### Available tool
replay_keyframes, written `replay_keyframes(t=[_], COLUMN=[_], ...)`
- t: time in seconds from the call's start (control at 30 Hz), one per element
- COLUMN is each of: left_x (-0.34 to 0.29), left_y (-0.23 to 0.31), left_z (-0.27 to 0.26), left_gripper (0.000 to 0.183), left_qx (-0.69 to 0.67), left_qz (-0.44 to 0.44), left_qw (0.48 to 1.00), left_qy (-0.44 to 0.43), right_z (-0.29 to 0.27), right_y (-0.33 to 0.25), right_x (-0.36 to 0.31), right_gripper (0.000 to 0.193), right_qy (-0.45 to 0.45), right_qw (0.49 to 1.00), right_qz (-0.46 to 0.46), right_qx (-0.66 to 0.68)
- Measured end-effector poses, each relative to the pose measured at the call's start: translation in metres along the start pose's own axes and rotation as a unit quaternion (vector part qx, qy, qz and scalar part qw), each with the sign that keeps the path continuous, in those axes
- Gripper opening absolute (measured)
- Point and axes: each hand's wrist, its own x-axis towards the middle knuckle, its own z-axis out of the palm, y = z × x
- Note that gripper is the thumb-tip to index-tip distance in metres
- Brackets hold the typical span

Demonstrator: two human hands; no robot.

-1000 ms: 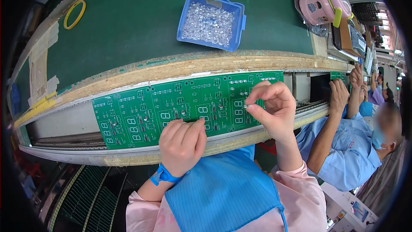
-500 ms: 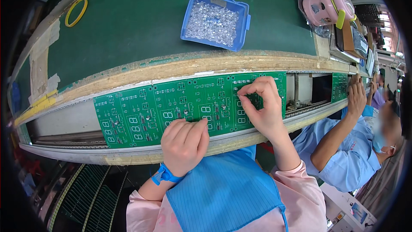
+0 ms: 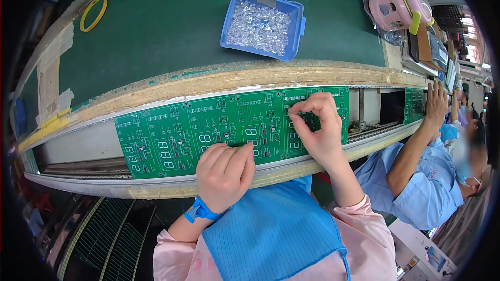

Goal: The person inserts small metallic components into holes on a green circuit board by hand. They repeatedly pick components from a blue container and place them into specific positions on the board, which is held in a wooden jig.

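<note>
A long green circuit board panel (image 3: 151, 125), printed with white digit outlines and small parts, lies along the rail in front of me. My right hand (image 3: 319, 122) is over its right part, thumb and forefinger pinched together close to the board's surface. Whatever sits between those fingertips is too small to make out. Curled at the panel's near edge is my left hand (image 3: 224, 171), its fingers bent down by a digit outline; the fingertips are partly hidden, and so is anything in them. A blue wrist band (image 3: 202, 211) circles my left wrist.
Beyond the rail, a blue bin (image 3: 298, 36) of small clear parts stands on the green table (image 3: 166, 26). A yellow ring (image 3: 94, 14) lies far left. A pink container (image 3: 393, 10) stands far right. At right, a co-worker's hand (image 3: 436, 103) is near another green board (image 3: 413, 105).
The co-worker's arm on the right has shifted a little, and that hand is lifted with its fingers straighter. My own two hands stay in nearly the same places.
</note>
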Motion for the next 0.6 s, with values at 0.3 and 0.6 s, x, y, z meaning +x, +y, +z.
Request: replay_keyframes(t=[0.3,0.6], left_x=[-0.0009,-0.0004], left_y=[-0.0011,-0.0005], left_z=[0.0007,0.0002], left_gripper=[0.016,0.017], left_qx=[0.007,-0.003], left_qz=[0.008,0.005], left_qw=[1.0,1.0], left_qy=[0.003,0.002], right_z=[-0.0017,-0.0009], right_y=[-0.0042,-0.0036], right_x=[0.0013,0.0007], right_gripper=[0.033,0.031], right_qy=[-0.012,0.0], right_qw=[1.0,1.0], right_qz=[0.0,0.016], right_qx=[-0.019,0.019])
